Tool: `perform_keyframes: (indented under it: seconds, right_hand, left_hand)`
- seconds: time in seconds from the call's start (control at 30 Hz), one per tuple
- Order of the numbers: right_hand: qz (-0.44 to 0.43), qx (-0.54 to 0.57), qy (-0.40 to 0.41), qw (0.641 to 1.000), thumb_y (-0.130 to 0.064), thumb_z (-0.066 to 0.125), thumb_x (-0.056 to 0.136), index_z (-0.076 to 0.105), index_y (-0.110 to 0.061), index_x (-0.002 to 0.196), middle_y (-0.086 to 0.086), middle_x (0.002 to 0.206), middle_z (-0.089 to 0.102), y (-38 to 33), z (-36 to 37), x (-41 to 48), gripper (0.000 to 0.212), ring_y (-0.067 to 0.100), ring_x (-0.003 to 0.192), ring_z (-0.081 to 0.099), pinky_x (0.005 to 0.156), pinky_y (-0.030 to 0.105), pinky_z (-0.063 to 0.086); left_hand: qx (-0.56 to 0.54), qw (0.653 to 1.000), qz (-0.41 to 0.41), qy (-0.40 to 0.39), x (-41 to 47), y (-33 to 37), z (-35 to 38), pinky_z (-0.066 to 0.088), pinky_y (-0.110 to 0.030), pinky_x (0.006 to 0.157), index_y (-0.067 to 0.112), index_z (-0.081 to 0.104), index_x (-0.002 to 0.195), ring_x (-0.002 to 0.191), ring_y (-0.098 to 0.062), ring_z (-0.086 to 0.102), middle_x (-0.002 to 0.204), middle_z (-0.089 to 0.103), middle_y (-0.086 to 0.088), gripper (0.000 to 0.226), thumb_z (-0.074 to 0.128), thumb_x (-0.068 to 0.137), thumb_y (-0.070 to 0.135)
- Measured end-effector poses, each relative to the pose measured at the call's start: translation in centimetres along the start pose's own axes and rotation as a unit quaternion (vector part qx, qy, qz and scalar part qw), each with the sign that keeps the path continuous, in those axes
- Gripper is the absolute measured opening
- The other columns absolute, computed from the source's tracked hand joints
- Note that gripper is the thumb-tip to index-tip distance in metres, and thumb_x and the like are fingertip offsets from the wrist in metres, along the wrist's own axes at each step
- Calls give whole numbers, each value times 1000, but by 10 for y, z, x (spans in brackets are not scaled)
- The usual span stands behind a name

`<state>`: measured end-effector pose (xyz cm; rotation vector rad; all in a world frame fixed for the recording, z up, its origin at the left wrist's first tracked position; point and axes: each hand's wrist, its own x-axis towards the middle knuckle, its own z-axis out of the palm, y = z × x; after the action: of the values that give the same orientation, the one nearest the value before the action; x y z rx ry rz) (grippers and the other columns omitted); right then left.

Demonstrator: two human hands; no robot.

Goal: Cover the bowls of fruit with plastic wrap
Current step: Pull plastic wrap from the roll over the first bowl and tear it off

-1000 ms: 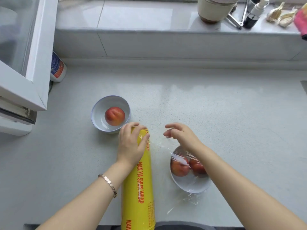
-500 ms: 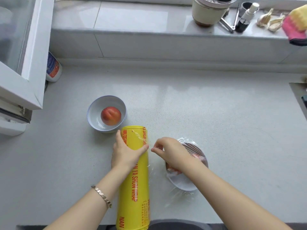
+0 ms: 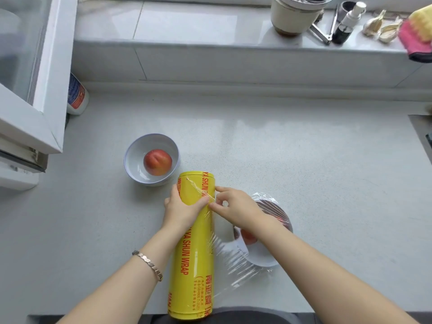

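The right fingertips [image 3: 218, 190] pinch the film [image 3: 236, 272] hard against the roll [image 3: 194, 253]. Thumb and forefinger close on the thin strand that crosses the yellow tube's far end. A second ago the right hand [image 3: 236, 206] hung spread and loose above the near bowl [image 3: 261, 260]; it has since crossed to the roll and closed. The left hand [image 3: 182, 209] has slid back from the roll's end cap and now grips round the tube, thumb over the top, pinning it to the counter [image 3: 304, 171].

From the roll's right side a crinkled sheet of film runs to the near bowl, which sits just beside the roll under the right forearm. Film is stretched over its rim, with fruit showing dimly beneath. That bowl looks covered but not yet cut free, so the two hands seem set to tear the film, one bracing and one pulling. A ragged tear could drag the film off the rim.

The far bowl [image 3: 152, 160], just left of the roll's far end, holds one peach [image 3: 157, 162] and has no cover. Roughly half the task remains.
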<state>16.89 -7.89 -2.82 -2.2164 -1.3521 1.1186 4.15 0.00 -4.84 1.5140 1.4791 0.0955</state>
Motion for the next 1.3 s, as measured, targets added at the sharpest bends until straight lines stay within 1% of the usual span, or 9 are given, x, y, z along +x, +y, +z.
perform_keyframes:
  seconds: [0.17, 0.3, 0.4, 0.5, 0.57, 0.83, 0.97, 1.07, 1.3]
  right_hand:
    - [18, -3, 53, 998, -23, 52, 83, 31, -21, 49, 9, 128, 59, -7, 14, 0, 40, 16, 126, 47, 79, 29, 40]
    - [49, -22, 88, 995, -20, 48, 85, 28, -18, 50, 7, 110, 68, -5, 19, 6, 41, 32, 92, 59, 69, 34, 41]
    - [74, -24, 82, 994, -23, 46, 85, 37, -17, 58, 7, 74, 56, -5, 14, 8, 29, 29, 75, 48, 63, 31, 32]
    - [74, -33, 94, 992, -21, 50, 82, 54, -16, 87, 6, 98, 61, -5, 11, 2, 8, 31, 91, 54, 75, 33, 34]
    - [47, -40, 102, 993, -14, 48, 82, 60, -16, 100, 0, 115, 60, -4, 13, -3, 21, 27, 101, 56, 83, 33, 36]
    - [-93, 0, 134, 987, -11, 32, 71, 73, -15, 65, 11, 101, 71, 12, 28, -20, 41, 29, 89, 67, 82, 41, 51]
    - [-114, 35, 129, 984, -17, 34, 74, 74, -17, 75, 4, 109, 68, 22, 23, -34, 40, 22, 100, 60, 93, 24, 38]
    - [-88, 76, 103, 988, -34, 34, 71, 73, -16, 81, 0, 111, 66, 16, 17, -44, 44, 16, 105, 55, 95, 27, 37]
    - [-58, -126, 34, 990, -56, 56, 79, 63, -18, 101, 2, 112, 61, -11, 20, -29, 45, 20, 114, 48, 104, 33, 29]
  left_hand:
    - [4, 1000, 26, 7, -2, -3, 2, 37, -33, 94, 19, 32, 139, 119, -29, 47, 129, 43, -13, 85, 76, 70, 39]
    - [3, 999, 35, 14, -1, -3, 1, 37, -32, 95, 19, 34, 138, 119, -28, 47, 129, 44, -11, 82, 76, 70, 38]
    - [-7, 999, 42, 17, 1, -7, -1, 37, -33, 97, 19, 35, 139, 121, -26, 46, 133, 44, -10, 81, 76, 71, 36]
    - [-21, 999, 39, 10, 2, -9, -1, 37, -34, 97, 19, 35, 139, 121, -25, 46, 134, 44, -10, 81, 76, 71, 37]
    - [-28, 999, 39, 7, 2, -10, -1, 38, -33, 94, 20, 36, 138, 119, -25, 47, 133, 45, -10, 84, 77, 68, 41]
    - [-39, 999, 38, 4, 3, -12, -3, 36, -32, 93, 20, 35, 139, 119, -25, 47, 135, 43, -9, 78, 74, 74, 35]
    - [-42, 999, 32, -5, 4, -13, -4, 38, -36, 98, 21, 33, 140, 120, -25, 47, 137, 42, -8, 84, 75, 70, 43]
    - [-39, 999, 29, -2, 2, -14, -3, 38, -37, 99, 22, 32, 140, 121, -25, 46, 137, 42, -8, 83, 73, 72, 44]
    - [17, 999, 36, 36, -13, -16, 1, 39, -43, 102, 27, 22, 143, 126, -29, 44, 142, 39, -8, 83, 62, 77, 58]
